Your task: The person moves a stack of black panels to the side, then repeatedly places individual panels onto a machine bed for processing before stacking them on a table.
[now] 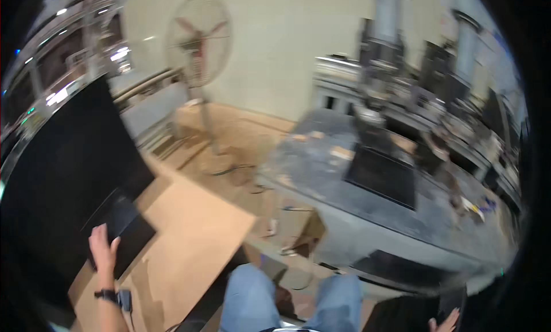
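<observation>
On the left, my left hand point(103, 249) reaches over black sheet-like material, its fingers stretched and thumb apart. Its fingertips are at the lower edge of a small dark glossy panel point(119, 215). Behind that panel stands a large black sheet point(69, 148), with a pale wooden board point(189, 223) under its lower part. Partly cut off at the lower right, my right hand point(445, 322) closes around the lower end of a thin dark panel point(453, 300). Blur hides the exact finger contact.
A grey worktable point(321, 165) on the right bears a black flat panel point(381, 176) and machines with upright columns point(387, 22). A pedestal fan point(199, 42) stands near the far wall. My knees point(249, 292) are between the board and the table. Cables lie on the floor.
</observation>
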The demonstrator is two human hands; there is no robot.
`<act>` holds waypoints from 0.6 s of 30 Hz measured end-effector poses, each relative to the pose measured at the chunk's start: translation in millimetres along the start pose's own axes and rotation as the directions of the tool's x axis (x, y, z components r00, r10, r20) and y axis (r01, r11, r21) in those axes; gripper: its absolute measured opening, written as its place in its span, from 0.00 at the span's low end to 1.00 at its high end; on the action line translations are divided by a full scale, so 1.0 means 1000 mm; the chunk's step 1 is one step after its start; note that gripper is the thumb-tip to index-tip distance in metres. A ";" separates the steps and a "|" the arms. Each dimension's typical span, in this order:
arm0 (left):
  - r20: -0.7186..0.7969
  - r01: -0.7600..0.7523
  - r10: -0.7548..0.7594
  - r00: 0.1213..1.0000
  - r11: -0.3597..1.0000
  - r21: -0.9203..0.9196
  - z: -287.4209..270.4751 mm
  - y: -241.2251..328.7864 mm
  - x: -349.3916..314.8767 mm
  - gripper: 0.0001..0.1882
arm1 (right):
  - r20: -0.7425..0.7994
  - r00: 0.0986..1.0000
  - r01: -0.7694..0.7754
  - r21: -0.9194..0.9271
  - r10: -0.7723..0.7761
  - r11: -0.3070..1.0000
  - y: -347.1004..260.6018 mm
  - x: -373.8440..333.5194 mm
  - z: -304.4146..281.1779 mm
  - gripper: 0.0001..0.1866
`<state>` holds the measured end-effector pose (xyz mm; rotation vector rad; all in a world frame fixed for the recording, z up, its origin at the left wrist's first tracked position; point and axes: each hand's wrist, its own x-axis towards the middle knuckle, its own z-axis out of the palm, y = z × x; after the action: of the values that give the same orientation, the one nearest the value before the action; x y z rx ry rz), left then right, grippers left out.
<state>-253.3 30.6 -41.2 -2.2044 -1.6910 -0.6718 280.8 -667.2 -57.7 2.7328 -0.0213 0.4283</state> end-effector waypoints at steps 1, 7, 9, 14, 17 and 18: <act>-0.192 -0.156 0.172 0.966 0.983 0.094 0.016 0.006 0.003 0.31 | 0.244 0.968 -0.062 0.025 0.054 0.998 -0.004 -0.023 -0.039 0.34; -0.297 -0.690 0.701 0.649 0.377 -0.617 0.008 0.362 0.016 0.31 | -0.054 0.992 -0.091 0.322 0.114 0.942 0.040 -0.073 0.063 0.27; -0.377 -0.799 0.833 0.406 0.123 -0.589 0.007 0.488 0.001 0.29 | -0.158 0.967 -0.126 0.394 0.202 0.910 0.043 -0.082 0.068 0.26; -0.084 -0.768 0.930 0.358 0.242 -0.593 0.048 0.647 -0.014 0.41 | -0.345 0.936 0.179 0.631 0.066 0.755 0.027 -0.046 0.001 0.30; 0.084 -0.698 0.902 0.424 0.385 -0.604 0.055 0.675 -0.029 0.48 | -0.515 0.841 0.487 0.590 -0.164 0.644 -0.005 0.006 -0.050 0.21; 0.087 -0.695 0.897 0.433 0.394 -0.601 0.051 0.678 -0.034 0.48 | -0.644 0.750 0.564 0.502 -0.152 0.655 -0.030 0.026 -0.072 0.18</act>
<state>400.1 -159.0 -63.6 -3.2735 -0.2316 -0.3581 286.5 -612.1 3.4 3.0153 1.0579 1.3050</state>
